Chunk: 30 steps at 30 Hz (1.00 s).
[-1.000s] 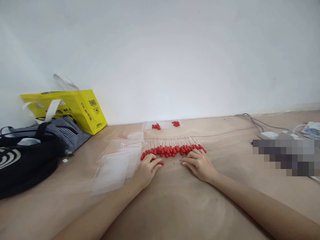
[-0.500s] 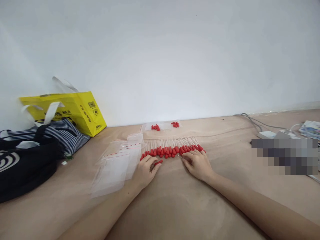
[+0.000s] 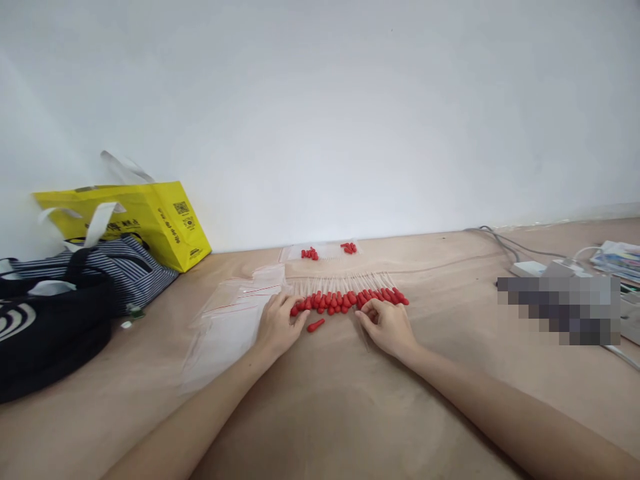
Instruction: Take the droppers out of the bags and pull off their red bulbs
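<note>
A row of droppers with red rubber bulbs [image 3: 333,301] lies on the table, their thin clear tubes pointing toward the wall. At the row's left end is my left hand [image 3: 281,325], fingers curved and thumb apart, touching the end bulbs. A single loose red bulb [image 3: 315,325] lies just right of its thumb. My right hand [image 3: 389,328] rests close to the right part of the row. Between its thumb and fingertips it pinches a thin clear glass tube [image 3: 365,338], which slants down toward me. The tube's upper end is hard to make out.
Clear zip bags [image 3: 220,347] overlap left of the row. Behind it, another clear bag [image 3: 330,251] has small red bulbs on it. A yellow bag [image 3: 173,227], a striped bag [image 3: 125,267] and a black bag [image 3: 60,333] stand left. White adapters [image 3: 530,268] and cables lie right.
My left hand has moved left, off the loose red bulb, which now lies alone on the table. The clear tube at my right hand shows more plainly, pointing toward me.
</note>
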### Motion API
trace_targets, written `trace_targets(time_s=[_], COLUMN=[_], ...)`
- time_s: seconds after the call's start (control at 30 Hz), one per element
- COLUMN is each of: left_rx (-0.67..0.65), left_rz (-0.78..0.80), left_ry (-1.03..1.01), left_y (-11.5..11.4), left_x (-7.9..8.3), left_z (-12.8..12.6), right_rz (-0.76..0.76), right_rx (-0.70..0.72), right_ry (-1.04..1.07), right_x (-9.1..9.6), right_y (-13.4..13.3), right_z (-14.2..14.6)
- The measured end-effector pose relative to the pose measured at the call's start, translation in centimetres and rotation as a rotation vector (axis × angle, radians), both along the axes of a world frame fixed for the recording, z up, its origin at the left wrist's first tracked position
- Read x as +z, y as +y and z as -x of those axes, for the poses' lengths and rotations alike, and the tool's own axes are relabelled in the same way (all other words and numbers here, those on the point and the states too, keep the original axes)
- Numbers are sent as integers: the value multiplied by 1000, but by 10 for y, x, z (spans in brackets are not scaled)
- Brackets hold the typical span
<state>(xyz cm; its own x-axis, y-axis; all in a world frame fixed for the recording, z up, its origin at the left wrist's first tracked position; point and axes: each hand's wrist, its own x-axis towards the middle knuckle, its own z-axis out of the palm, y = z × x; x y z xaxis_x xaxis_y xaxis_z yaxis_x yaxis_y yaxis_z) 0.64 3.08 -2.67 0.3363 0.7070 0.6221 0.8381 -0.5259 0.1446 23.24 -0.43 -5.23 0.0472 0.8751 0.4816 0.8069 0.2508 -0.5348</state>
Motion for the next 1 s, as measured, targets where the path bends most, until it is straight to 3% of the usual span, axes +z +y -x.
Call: trace_targets(time_s=[0.23, 0.43, 0.57, 0.7, 0.83, 1.0], left_rx=[0, -21, -194, -442, -602, -670], left_rz=[-62, -279, -447, -394, -330, -380], left_ry=[241, 283, 138, 81, 103, 111], left_y=[9, 3, -21, -39, -37, -29], left_x=[3, 7, 11, 7, 2, 3], left_z=[-9, -4, 12, 18, 8, -6], right_rz=[-22, -36, -194, -421, -531, -642], right_rx=[32, 34, 129, 217, 317, 412], right_ry=[-9, -28, -71, -180, -407, -534], right_x=[-2, -2, -2, 2, 7, 4], right_y=[-5, -6, -5, -9, -14, -13], right_z=[-23, -31, -28, -24, -20, -19])
